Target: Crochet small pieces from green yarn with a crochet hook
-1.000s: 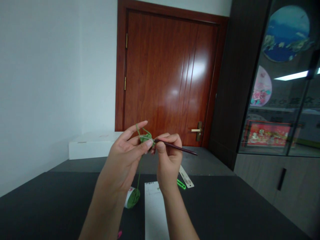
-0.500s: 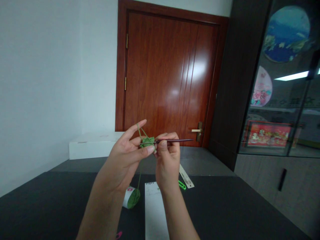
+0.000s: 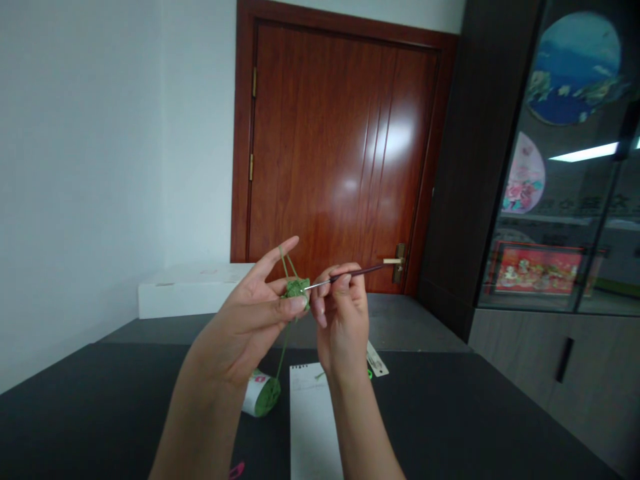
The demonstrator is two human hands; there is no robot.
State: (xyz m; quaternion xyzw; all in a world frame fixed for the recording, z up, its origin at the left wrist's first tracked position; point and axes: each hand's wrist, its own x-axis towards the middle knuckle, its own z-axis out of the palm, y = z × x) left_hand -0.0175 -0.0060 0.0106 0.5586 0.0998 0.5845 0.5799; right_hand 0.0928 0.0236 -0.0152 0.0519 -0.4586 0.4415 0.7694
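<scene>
My left hand [image 3: 247, 313] pinches a small green crocheted piece [image 3: 297, 288] between thumb and fingers, with green yarn looped over its raised index finger. My right hand [image 3: 343, 317] grips a crochet hook [image 3: 350, 275] with a dark handle, and its thin metal tip touches the piece. A strand of yarn [image 3: 284, 350] runs down from the piece to a green yarn ball [image 3: 267, 395] lying on the dark table [image 3: 100, 407], partly wrapped in a white label.
A white notepad [image 3: 313, 420] lies below my right wrist. Behind it are a pale ruler-like strip [image 3: 377, 360] and a bit of green plastic. A pink item [image 3: 237, 471] sits at the bottom edge. A white box [image 3: 190, 290], wooden door and glass cabinet stand beyond.
The hook has swung from pointing down to the right, through level, to pointing up to the right. My right hand has shifted slightly right, and the crocheted piece has risen slightly.
</scene>
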